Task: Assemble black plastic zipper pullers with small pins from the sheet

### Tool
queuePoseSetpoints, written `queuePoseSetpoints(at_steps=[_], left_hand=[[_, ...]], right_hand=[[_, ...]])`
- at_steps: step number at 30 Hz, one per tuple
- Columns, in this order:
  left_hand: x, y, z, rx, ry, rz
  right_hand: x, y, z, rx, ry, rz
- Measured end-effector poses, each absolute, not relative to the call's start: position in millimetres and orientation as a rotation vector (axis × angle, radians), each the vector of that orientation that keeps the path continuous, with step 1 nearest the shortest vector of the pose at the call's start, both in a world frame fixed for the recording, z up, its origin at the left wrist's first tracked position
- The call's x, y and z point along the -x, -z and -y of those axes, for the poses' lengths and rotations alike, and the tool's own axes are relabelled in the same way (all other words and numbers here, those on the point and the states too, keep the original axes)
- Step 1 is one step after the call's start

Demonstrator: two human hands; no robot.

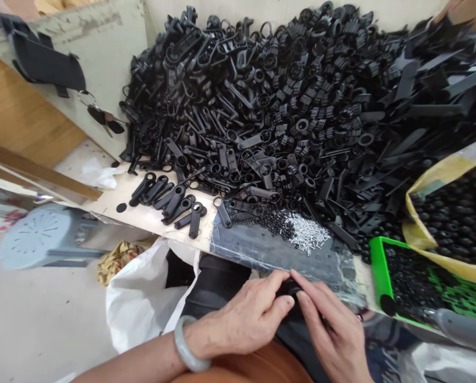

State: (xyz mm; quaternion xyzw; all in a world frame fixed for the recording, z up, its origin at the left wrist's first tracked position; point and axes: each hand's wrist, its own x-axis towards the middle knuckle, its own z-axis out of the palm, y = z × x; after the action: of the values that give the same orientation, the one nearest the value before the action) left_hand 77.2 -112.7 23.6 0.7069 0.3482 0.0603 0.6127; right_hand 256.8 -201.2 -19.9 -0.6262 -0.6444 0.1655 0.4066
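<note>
In front of my lap, a small black plastic part [288, 288] with a rounded end is pinched between both hands. My left hand [248, 314], a pale bangle on its wrist, closes on it with thumb and fingers. From the other side my right hand [330, 322] grips the same part with its fingertips. Most of the part is hidden by the fingers. Just beyond, small silvery pins [308, 233] lie beside tiny black pieces [276, 222] on a grey taped strip [254, 247]. Several black arm-shaped parts [175, 202] with ring ends lie to the left.
A large heap of black plastic parts [241, 106] covers the bench. On the right are a green tray [377, 271], a yellow-edged bag [416, 213] of round black pieces and a grey-handled tool [467, 324]. A white sack [122, 303] and a blue stool [42, 234] stand left.
</note>
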Motion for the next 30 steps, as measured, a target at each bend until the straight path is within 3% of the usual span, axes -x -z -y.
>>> queuePoseSetpoints(at_steps=[12,30], left_hand=[[-82.3,-13.2,127.9,-1.626,-0.284,-0.951],[-76.6,-7.4,123.4,-1.681,-0.267,-0.876]], right_hand=[[-243.5,28.6,205.8,1.592,-0.108,1.692],[-242.9,30.1,209.0,1.489,-0.302,1.563]])
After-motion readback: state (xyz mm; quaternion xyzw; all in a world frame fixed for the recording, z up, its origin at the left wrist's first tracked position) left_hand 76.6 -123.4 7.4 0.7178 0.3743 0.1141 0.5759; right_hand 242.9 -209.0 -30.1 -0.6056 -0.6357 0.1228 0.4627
